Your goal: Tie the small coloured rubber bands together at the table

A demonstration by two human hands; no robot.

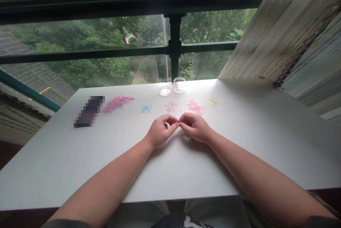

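On the white desk [66, 157], the left hand [161, 131] and the right hand [197, 127] meet near pink loops [195, 107], each grip pinched closed, its content too small to tell.

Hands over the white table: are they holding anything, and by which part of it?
It cannot be told: the left hand and right hand meet at the fingertips, where nothing clear shows.

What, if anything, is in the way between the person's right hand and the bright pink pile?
Nothing visible. The right hand is at the near edge of the bright pink pile. The pale pink pile lies to the left, and the clear jar stands farther back, so neither comes between them.
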